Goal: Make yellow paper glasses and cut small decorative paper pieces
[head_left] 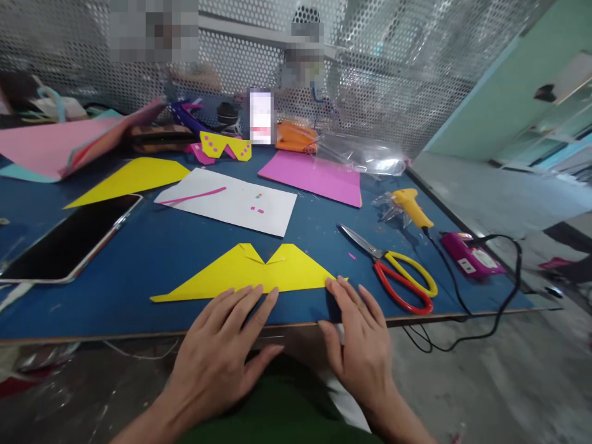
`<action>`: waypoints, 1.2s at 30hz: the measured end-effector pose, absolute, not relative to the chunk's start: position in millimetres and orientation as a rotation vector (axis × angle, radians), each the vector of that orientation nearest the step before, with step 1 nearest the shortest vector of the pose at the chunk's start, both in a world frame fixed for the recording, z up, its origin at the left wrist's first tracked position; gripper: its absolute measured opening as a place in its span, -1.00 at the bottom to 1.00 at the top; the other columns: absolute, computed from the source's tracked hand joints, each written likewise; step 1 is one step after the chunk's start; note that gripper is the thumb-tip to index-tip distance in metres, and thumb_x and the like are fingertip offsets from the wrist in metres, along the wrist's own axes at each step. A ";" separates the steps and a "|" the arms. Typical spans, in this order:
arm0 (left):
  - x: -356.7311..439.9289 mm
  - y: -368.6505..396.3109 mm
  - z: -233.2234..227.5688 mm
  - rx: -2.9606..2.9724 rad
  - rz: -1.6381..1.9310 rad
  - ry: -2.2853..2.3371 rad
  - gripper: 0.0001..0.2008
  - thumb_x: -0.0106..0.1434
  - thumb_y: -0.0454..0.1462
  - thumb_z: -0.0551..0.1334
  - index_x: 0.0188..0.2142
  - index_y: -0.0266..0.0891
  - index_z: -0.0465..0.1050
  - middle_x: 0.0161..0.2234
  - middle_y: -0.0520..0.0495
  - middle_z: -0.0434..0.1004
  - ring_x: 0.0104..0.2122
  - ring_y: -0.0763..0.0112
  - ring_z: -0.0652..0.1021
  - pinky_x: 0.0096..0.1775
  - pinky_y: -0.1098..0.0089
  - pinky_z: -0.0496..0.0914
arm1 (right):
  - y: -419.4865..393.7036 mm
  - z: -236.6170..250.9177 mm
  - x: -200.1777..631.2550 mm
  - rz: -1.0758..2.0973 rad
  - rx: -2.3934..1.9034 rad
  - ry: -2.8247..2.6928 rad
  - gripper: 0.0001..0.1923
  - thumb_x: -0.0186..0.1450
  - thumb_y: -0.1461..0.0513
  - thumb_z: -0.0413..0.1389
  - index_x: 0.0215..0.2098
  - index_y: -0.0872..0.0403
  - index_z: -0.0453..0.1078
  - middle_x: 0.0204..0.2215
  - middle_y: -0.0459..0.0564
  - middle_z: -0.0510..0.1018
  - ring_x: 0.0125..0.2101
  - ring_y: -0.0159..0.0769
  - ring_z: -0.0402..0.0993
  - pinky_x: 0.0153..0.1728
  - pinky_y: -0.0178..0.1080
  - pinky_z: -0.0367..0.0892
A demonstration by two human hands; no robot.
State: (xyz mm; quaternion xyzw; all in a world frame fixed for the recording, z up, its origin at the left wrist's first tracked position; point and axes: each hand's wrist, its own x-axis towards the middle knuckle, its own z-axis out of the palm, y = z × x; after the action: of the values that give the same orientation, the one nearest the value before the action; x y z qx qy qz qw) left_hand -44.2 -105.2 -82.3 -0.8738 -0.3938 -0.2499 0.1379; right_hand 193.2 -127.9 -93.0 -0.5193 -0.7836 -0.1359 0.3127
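A folded sheet of yellow paper (pixel 250 274) lies flat near the table's front edge, with a V-shaped notch in its top side. The fingertips of my left hand (pixel 226 345) rest along its lower edge, the fingers stretched out and the thumb apart. At the paper's right end, my right hand (pixel 363 339) touches the corner with its fingertips, its thumb held away. Neither hand grips anything. Right of the paper lie scissors (pixel 377 254) with one red and one yellow handle, blades slightly apart.
On the blue table (pixel 319 234) are a phone (pixel 69 240), white paper (pixel 231 197), yellow paper (pixel 134 177), pink sheets (pixel 319 176) and a yellow mask with pink dots (pixel 225 146). A yellow glue gun (pixel 411 206) and a purple box (pixel 472 254) with a black cord stand right.
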 end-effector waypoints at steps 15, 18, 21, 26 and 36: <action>-41.7 -106.4 -84.0 -2.516 -0.734 -1.140 -0.50 0.32 -0.12 0.20 0.20 -0.27 0.33 0.03 -0.26 0.46 -0.01 0.04 0.44 0.05 0.06 0.32 | -139.1 -84.5 208.3 -0.486 -1.440 -1.869 -0.52 0.40 0.26 -0.02 0.28 0.16 0.21 0.02 0.15 0.57 0.11 -0.04 0.43 0.18 0.09 0.17; -41.5 -105.9 -85.5 -2.504 -0.731 -1.143 -0.49 0.32 -0.13 0.20 0.21 -0.27 0.33 0.03 -0.28 0.45 -0.02 0.01 0.44 0.04 0.05 0.32 | -138.2 -81.0 201.8 -0.459 -1.398 -1.935 -0.53 0.41 0.25 -0.03 0.26 0.18 0.23 0.02 0.15 0.58 0.13 -0.04 0.42 0.19 0.07 0.16; -41.9 -105.0 -87.3 -2.504 -0.723 -1.129 -0.49 0.32 -0.15 0.20 0.22 -0.26 0.31 0.01 -0.29 0.44 -0.03 0.02 0.45 0.04 0.06 0.31 | -133.3 -79.6 187.7 -0.354 -1.320 -2.103 -0.55 0.43 0.22 -0.04 0.24 0.21 0.23 0.05 0.14 0.57 0.14 -0.10 0.40 0.21 0.02 0.15; -42.7 -103.0 -87.7 -2.502 -0.744 -1.104 -0.50 0.31 -0.16 0.22 0.20 -0.28 0.32 -0.01 -0.28 0.44 -0.04 0.04 0.46 0.04 0.08 0.31 | -124.4 -81.0 163.9 -0.326 -1.226 -2.284 -0.48 0.47 0.10 -0.09 0.22 0.35 0.24 0.12 0.20 0.50 0.18 -0.11 0.35 0.21 -0.05 0.16; -42.5 -103.5 -85.2 -2.497 -0.731 -1.115 -0.51 0.30 -0.16 0.25 0.18 -0.29 0.36 0.00 -0.29 0.45 -0.03 0.03 0.46 0.04 0.08 0.31 | -121.3 -89.9 201.4 -0.352 -1.375 -2.094 -0.56 0.43 0.25 -0.02 0.21 0.34 0.21 0.05 0.25 0.54 0.16 -0.08 0.37 0.18 0.02 0.19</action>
State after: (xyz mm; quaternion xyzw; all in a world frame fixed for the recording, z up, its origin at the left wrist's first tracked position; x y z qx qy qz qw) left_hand -42.5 -103.5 -85.2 -0.8716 -0.3890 -0.2552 0.1547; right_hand 201.4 -121.3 -89.9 -0.5182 -0.7893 -0.1327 0.3013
